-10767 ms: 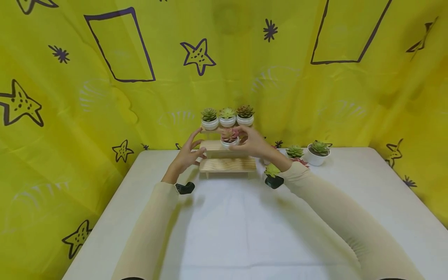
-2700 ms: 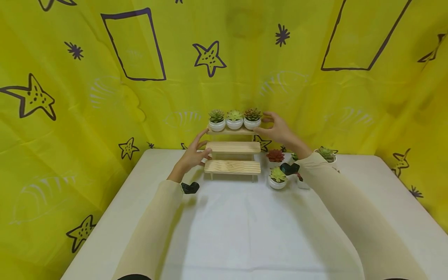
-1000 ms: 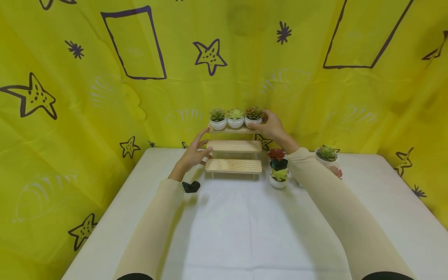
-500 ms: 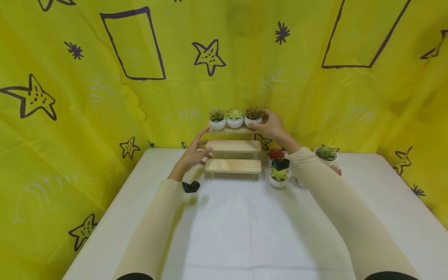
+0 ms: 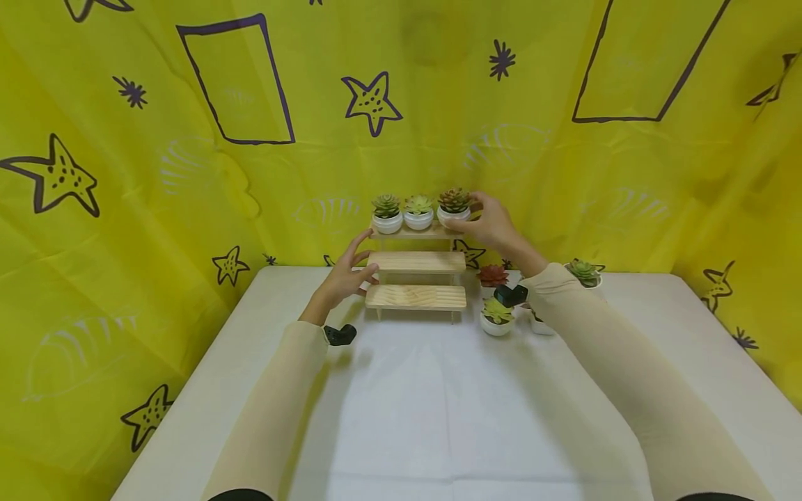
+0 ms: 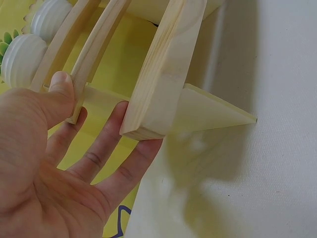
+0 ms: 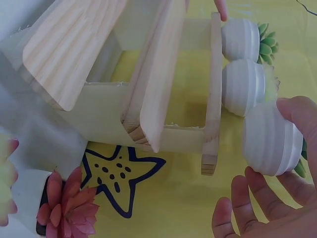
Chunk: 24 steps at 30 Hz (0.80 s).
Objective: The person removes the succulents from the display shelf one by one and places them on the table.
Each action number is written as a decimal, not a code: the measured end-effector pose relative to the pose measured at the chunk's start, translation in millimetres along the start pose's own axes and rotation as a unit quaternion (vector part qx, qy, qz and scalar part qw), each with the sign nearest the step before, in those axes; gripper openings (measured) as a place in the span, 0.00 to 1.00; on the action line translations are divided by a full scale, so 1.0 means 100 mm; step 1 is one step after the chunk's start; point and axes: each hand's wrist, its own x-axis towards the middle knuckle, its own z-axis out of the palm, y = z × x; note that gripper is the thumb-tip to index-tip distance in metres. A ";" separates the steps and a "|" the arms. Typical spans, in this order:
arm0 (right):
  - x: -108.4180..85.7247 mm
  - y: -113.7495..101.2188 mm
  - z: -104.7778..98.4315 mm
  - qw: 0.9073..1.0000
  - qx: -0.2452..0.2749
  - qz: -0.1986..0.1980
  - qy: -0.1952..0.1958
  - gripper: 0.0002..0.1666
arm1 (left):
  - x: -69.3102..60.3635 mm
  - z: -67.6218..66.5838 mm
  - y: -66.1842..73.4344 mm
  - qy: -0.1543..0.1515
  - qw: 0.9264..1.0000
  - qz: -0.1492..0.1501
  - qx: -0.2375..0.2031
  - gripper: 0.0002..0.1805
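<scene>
A three-tier wooden plant stand (image 5: 416,297) stands at the back of the white table. My left hand (image 5: 341,282) grips its left side, the thumb on the end of the middle board (image 6: 99,49) and fingers reaching behind and under the boards. Between right thumb and fingers, my right hand (image 5: 495,226) holds a potted succulent (image 5: 454,209) with dark reddish-green leaves. In the right wrist view its white pot (image 7: 267,139) is apart from the top board (image 7: 212,114). Left of it on that board sit a dark green potted succulent (image 5: 387,221) and a pale green potted succulent (image 5: 418,219).
Right of the stand are a red succulent (image 5: 493,275), a lime-green potted succulent (image 5: 497,320) and a larger green one (image 5: 584,273). The right sleeve partly covers another white pot (image 5: 541,325). Yellow patterned cloth (image 5: 426,139) hangs close behind.
A pink potted succulent, earlier in my right hand at the middle board, is off the stand. My right hand has since gripped the reddish-green succulent and lifted it slightly. My left hand stays put.
</scene>
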 end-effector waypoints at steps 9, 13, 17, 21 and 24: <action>-0.10 0.03 -0.03 1.000 -0.004 -0.016 -0.004 0.51 | 0.01 -0.01 -0.01 -0.002 1.000 -0.001 0.009 0.41; -0.17 0.05 -0.06 1.000 -0.003 -0.028 -0.007 0.47 | 0.00 -0.01 0.00 -0.001 1.000 -0.002 0.011 0.41; -0.25 0.08 -0.09 0.999 -0.002 -0.036 -0.014 0.46 | -0.01 -0.01 0.00 0.000 1.000 -0.001 0.011 0.41; -0.35 0.12 -0.12 0.999 -0.002 -0.028 -0.031 0.50 | 0.00 -0.01 -0.01 0.001 1.000 -0.001 0.007 0.41; -0.44 0.16 -0.14 0.999 0.002 -0.020 -0.046 0.51 | 0.00 -0.01 -0.01 0.001 1.000 -0.001 0.003 0.42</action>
